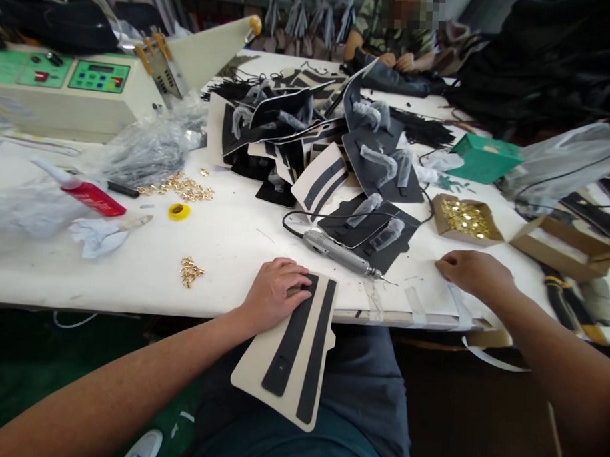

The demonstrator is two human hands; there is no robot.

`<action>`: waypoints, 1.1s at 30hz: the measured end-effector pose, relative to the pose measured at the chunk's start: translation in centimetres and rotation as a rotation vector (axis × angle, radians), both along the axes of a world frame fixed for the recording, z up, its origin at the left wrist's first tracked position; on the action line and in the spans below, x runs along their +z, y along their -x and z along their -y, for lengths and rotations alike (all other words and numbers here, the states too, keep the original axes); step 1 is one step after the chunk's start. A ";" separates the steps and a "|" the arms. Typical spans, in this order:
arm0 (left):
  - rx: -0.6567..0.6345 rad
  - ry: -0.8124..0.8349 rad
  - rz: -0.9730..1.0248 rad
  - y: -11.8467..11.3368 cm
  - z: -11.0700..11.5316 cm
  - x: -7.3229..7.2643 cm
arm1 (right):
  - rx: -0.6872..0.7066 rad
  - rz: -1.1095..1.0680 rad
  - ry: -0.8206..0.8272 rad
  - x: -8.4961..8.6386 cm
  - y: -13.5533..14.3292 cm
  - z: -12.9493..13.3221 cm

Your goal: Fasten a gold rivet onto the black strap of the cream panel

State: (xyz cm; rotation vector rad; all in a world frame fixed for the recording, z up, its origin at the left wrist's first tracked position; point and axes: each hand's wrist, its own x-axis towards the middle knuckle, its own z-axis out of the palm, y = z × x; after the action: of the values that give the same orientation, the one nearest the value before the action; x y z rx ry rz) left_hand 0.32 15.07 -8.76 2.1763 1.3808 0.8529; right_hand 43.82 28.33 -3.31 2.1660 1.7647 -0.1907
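My left hand (278,295) rests over the upper end of a cream panel with two black strips (293,351), its fingers curled onto one strip. The panel's far end lies on the table edge and its near end hangs over my lap. A small hole or stud shows near the strip's lower end. On the right, my right hand (476,274) is low over the table with fingers pinched together; anything inside them is hidden. Between my hands lies a grey corded rotary tool (339,252) with a thin bit, in front of black panels with plastic-wrapped handles (370,224).
Stacked panels (289,121) fill the middle. A cardboard box of gold pieces (465,219), an open carton (564,247), pliers (565,301) and a green box (487,158) sit right. Gold fittings (191,271), yellow tape (179,212) and a red bottle (93,198) lie left. A person works opposite.
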 end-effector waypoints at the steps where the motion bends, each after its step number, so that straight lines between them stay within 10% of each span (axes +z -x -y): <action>1: 0.000 -0.001 0.000 0.0 0.0 0.0 | 0.015 0.027 -0.007 0.0 0.4 0.2; 16: 0.005 -0.006 0.018 0.1 0.0 -0.1 | -0.085 -0.092 -0.358 0.4 2.6 3.5; 20: -0.006 -0.015 0.013 0.1 0.0 0.0 | -0.070 -0.720 -0.443 1.2 9.0 8.0; 23: -0.004 -0.019 0.000 0.1 0.1 0.1 | 0.238 -1.089 -0.174 0.6 16.4 11.1; 27: -0.002 -0.031 -0.018 0.2 0.1 0.0 | 0.468 -1.146 -0.087 -1.2 22.6 11.8; 33: -0.028 -0.015 -0.025 0.5 0.0 -0.2 | 0.453 -1.069 -0.089 -2.2 23.2 10.9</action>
State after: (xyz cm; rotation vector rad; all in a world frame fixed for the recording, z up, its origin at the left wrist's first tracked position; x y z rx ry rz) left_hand -0.13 15.09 -8.98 2.2194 1.3563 0.8314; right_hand 20.61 17.47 -5.54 1.7117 2.7629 -1.3572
